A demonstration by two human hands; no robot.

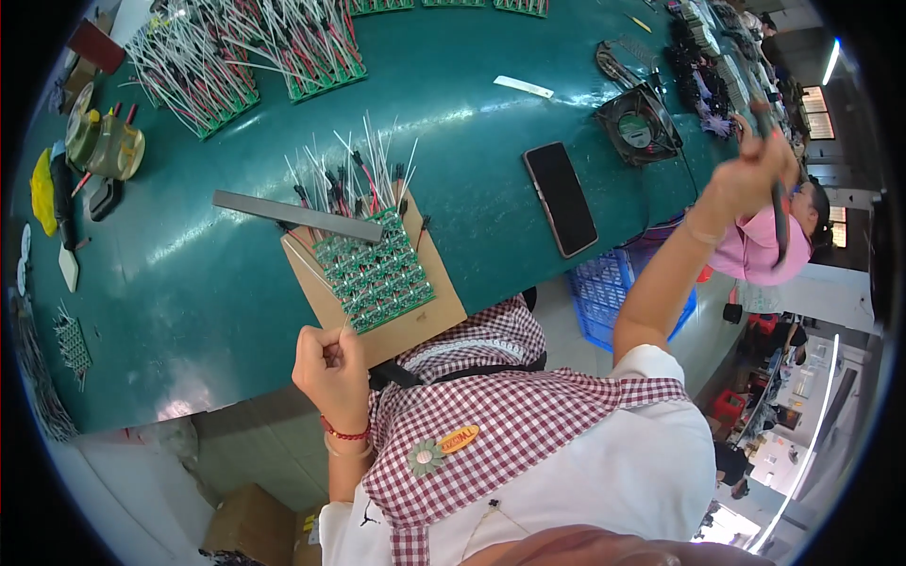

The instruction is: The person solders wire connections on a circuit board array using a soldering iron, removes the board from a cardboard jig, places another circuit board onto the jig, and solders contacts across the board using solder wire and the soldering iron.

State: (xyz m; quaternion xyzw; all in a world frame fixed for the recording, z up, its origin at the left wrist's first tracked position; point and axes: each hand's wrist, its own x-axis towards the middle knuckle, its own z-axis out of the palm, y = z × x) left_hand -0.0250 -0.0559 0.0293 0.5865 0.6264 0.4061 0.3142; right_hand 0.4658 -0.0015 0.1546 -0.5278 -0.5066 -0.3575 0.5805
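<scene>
A green circuit board panel (382,274) with rows of small parts lies on a brown board (429,325) at the table's near edge. White, red and black wires (354,184) stand up from its far side. Across that side rests a flat grey metal bar (297,216). My left hand (330,366) is closed in a pinch at the panel's near left corner; what the fingers hold is too small to make out. Raised far to the right, off the table, my right hand (755,174) is closed around a dark, slightly curved tool (781,226) whose kind I cannot tell.
Right of the panel lie a phone (562,198), a small fan (642,124) and a white strip (524,87). Wired boards (326,75) fill the far left, near a glass jar (121,153). A blue crate (599,297) stands below the table; a person in pink (764,247) sits beyond.
</scene>
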